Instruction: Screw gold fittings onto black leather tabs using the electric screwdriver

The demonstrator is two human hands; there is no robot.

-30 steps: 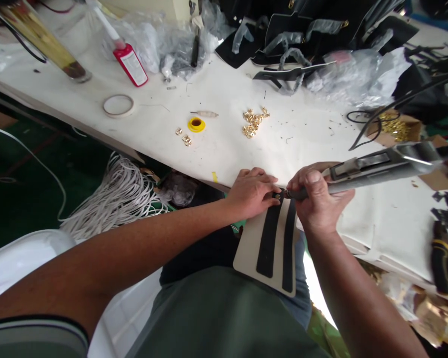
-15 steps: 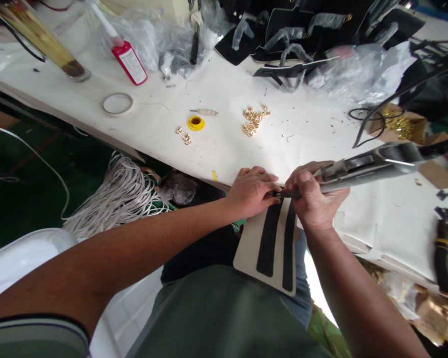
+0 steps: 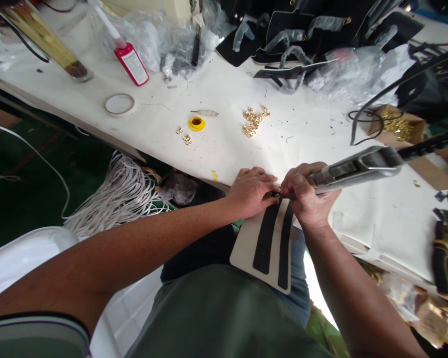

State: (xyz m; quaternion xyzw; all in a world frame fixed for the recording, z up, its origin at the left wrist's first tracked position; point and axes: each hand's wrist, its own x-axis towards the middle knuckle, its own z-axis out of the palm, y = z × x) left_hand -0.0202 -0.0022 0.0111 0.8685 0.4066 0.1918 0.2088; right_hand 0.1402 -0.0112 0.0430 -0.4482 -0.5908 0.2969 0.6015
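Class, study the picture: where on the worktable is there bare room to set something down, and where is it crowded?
Bare patches of white tabletop show between the yellow spool and the larger gold pile, and between the right hand and the black-and-yellow pliers. Crowded: the far side, with plastic wrap and black pieces.

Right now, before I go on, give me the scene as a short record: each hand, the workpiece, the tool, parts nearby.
Left hand: at the panel's upper end; exact grip hidden
Right hand: wrapped around the grey tool
Workpiece: beige panel with two dark strips
Tool tip: beside the left fingers; contact too small to tell
Parts: gold pile on the white bench, yellow ring left of it
Bottle: red, farther back
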